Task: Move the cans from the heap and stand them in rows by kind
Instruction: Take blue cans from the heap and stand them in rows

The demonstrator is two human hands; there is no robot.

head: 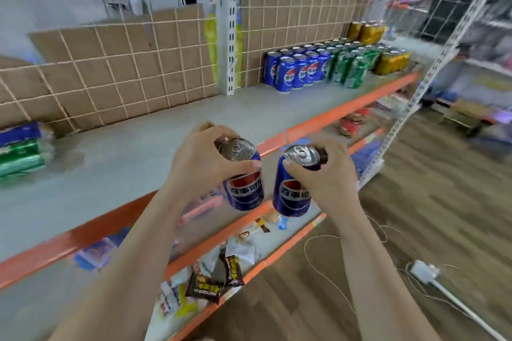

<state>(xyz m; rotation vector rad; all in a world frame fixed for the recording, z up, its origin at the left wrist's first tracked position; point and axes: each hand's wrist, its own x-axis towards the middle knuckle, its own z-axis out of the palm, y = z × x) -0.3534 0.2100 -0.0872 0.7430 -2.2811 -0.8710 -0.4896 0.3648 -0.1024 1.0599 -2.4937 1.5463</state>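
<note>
My left hand (202,160) grips a blue cola can (245,191) near its top, upright, just in front of the orange shelf edge. My right hand (322,174) grips a second blue cola can (291,196) the same way, close beside the first. On the grey shelf (155,144) at the far right stand rows of blue cans (293,70), green cans (350,66) and gold cans (390,62). At the far left edge lies a blurred heap of blue and green cans (20,149).
Cardboard behind a wire grid (124,75) backs the shelf, with a white upright post (228,25) in the middle. Lower shelves hold snack packets (213,277). A power strip (424,271) and cables lie on the wooden floor at right.
</note>
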